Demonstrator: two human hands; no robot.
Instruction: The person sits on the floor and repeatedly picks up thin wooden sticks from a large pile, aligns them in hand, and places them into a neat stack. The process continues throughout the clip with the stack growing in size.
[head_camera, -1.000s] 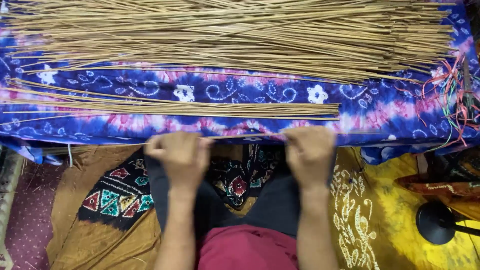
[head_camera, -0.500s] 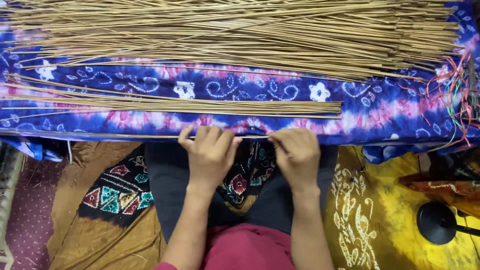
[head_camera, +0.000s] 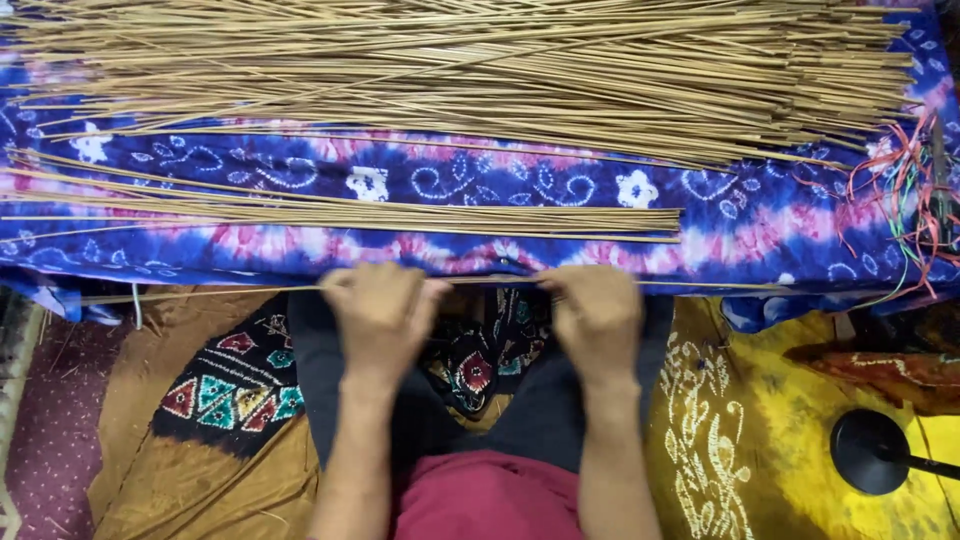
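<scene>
Head view, looking straight down. No packages, labels or signs visible.

Both hands sit at the near edge of the blue-and-pink patterned cloth (head_camera: 480, 185), backs up, fingers curled. Left hand (head_camera: 383, 312) and right hand (head_camera: 598, 310) each pinch the same single thin stick (head_camera: 490, 282), which lies sideways along the cloth's near edge and runs out past both hands to left and right. Hands are apart, with a gap between them over the stick's middle.

Just beyond the hands: small flat bundle of sticks (head_camera: 340, 205), lying sideways on the cloth, ends roughly flush on the right. Well behind it: big loose pile of sticks (head_camera: 470, 70) covering the far part of the cloth almost edge to edge.

Right edge of cloth: tangle of red and green strings (head_camera: 905, 190). Lower right: black round base with a rod (head_camera: 868, 450), on yellow patterned fabric (head_camera: 780, 420). Lower left: brown fabric with a coloured triangle-pattern patch (head_camera: 235, 385). Red garment (head_camera: 490, 495) at the bottom, between the forearms.

Nothing lies between the hands and the stick.
</scene>
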